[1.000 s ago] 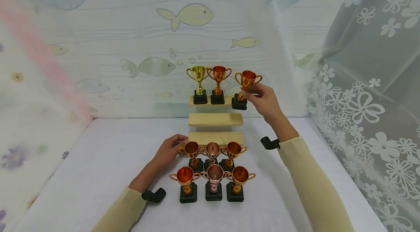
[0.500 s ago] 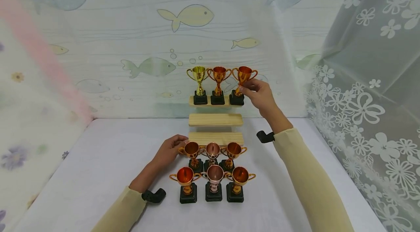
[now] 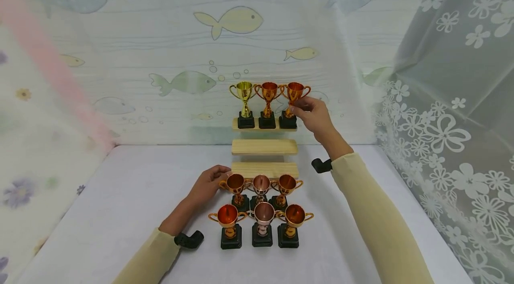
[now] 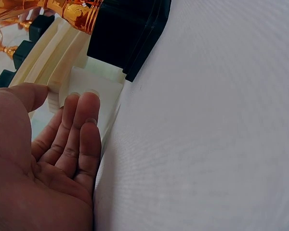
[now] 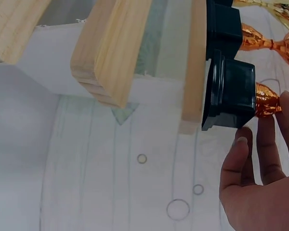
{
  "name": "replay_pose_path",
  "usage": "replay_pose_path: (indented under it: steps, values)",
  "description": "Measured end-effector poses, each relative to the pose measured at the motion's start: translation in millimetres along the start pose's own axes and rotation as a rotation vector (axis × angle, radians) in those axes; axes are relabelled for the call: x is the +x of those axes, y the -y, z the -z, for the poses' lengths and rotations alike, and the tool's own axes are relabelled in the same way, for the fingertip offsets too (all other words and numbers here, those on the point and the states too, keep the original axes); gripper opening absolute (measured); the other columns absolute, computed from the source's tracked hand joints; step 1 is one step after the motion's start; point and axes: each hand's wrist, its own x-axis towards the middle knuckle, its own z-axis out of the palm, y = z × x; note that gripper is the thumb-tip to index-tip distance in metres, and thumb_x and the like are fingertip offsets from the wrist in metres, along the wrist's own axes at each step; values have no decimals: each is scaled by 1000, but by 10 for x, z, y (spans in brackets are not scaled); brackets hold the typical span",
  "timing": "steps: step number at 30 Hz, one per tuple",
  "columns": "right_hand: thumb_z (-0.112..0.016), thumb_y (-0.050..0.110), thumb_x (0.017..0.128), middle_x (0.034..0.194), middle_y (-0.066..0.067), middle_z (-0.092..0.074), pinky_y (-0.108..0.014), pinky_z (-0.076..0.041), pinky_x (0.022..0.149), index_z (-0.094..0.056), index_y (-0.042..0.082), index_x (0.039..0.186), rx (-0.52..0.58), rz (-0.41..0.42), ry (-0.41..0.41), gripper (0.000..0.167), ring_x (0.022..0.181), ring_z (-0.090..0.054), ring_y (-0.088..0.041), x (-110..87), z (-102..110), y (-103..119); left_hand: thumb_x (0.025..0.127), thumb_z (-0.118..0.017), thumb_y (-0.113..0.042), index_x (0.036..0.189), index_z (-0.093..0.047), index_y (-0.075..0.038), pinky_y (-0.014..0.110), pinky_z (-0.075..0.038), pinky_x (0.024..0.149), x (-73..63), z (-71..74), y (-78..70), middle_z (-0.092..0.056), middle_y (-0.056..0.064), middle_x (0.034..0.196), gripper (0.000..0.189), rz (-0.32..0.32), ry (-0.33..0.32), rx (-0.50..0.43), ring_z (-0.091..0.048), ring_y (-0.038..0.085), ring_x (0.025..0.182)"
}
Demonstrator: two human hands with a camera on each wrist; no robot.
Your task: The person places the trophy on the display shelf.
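My right hand (image 3: 315, 117) pinches the stem of an orange-gold trophy cup (image 3: 295, 91) at the right end of the top board. The cup stands upright, its black base (image 5: 231, 94) on the board in the right wrist view. Beside it on that board are another orange trophy (image 3: 268, 92) and a yellow-gold trophy (image 3: 244, 92). My left hand (image 3: 206, 186) holds the left end of the lowest board of the stepped wooden stand (image 3: 265, 169). In the left wrist view, thumb and fingers (image 4: 79, 125) lie on either side of that board's end.
In front of the stand are two rows of trophies. The near row has a red-gold cup (image 3: 227, 216), a pinkish cup (image 3: 263, 213) and an orange cup (image 3: 295, 216). The stand's middle board (image 3: 264, 146) is bare. A printed fish curtain (image 3: 120, 43) hangs behind.
My right hand has moved left and brought its trophy from beside the top board, tilted, to upright on its right end, close to the middle trophy. My left hand stays in place.
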Motion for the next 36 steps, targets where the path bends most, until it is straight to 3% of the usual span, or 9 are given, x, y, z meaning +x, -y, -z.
replay_pose_path:
  steps: [9, 14, 21, 28, 36]
  values:
    - [-69, 17, 105, 124, -8, -64, -47, -47, 103, -70, -2, 125, 42, -31, 1, 27, 109, -61, -19, -9, -30, -9, 110, -61, -27, 129, -68, -5, 32, -51, 83, -8, -9, 2, -77, 7, 109, 30, 4, -3, 3, -67, 16, 93]
    - [-69, 15, 105, 121, -8, -64, -56, -45, 108, -70, -3, 125, 63, -20, 1, 27, 106, -61, -18, -13, -39, -20, 110, -60, -25, 130, -68, -6, 32, -50, 84, -4, -7, 13, -76, 7, 111, 29, 10, 3, 7, -67, 16, 94]
    - [-70, 17, 104, 126, -12, -65, -43, -48, 100, -69, 0, 130, 50, -23, -13, 31, 105, -61, -17, -35, -41, -80, 110, -58, -23, 132, -68, -5, 31, -50, 85, -9, 4, 7, -76, 7, 114, 29, 4, 3, 21, -68, 15, 98]
    - [-72, 23, 103, 124, -9, -66, -52, -46, 106, -71, 2, 130, 70, -1, -28, 34, 106, -61, -16, -87, -2, -173, 110, -59, -23, 131, -67, -5, 31, -50, 83, -7, 0, 6, -76, 7, 113, 29, 8, 8, 18, -68, 16, 96]
    - [-71, 22, 103, 119, -8, -63, -38, -48, 98, -65, 0, 136, 83, -16, -54, 40, 106, -59, -16, -212, 54, -260, 110, -60, -24, 130, -68, -5, 30, -49, 80, 2, 0, -4, -75, 7, 109, 29, 7, 1, 30, -67, 16, 94]
